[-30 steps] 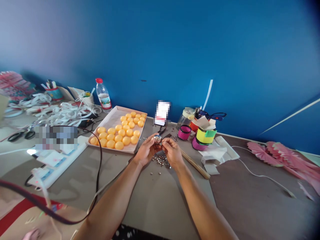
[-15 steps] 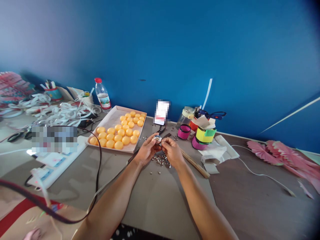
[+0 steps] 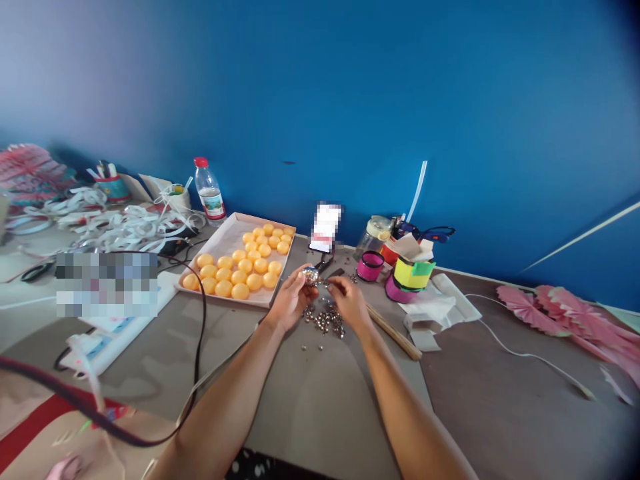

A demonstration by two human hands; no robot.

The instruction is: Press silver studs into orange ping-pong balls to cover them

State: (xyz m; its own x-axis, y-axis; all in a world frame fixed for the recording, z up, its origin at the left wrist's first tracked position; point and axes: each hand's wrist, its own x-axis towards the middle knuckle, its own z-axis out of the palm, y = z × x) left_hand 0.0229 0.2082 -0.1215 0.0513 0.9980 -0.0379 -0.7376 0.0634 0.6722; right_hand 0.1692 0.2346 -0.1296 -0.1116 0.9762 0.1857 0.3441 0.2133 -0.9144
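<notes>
My left hand (image 3: 290, 298) is closed around a round ball studded with shiny silver beads (image 3: 311, 275), held up over the table. Just to its right, my right hand (image 3: 349, 301) has thumb and fingertips pinched together. Something tiny and shiny shows at those fingertips, too small to name. Beneath both hands lies a loose pile of small silver beads (image 3: 327, 321), with a couple of strays closer to me.
Left stands a white tray (image 3: 235, 227) of yellow balls (image 3: 240, 291), with a water bottle (image 3: 210, 193) behind. A phone (image 3: 326, 227) leans ahead. Right are a pink container (image 3: 371, 267), a jar (image 3: 375, 233) and wooden sticks (image 3: 395, 333). A dark cable (image 3: 203, 320) loops at left.
My right hand has drawn slightly right, away from the studded ball, opening a small gap. My left hand still holds the ball, turned a little. The whole view has shifted slightly.
</notes>
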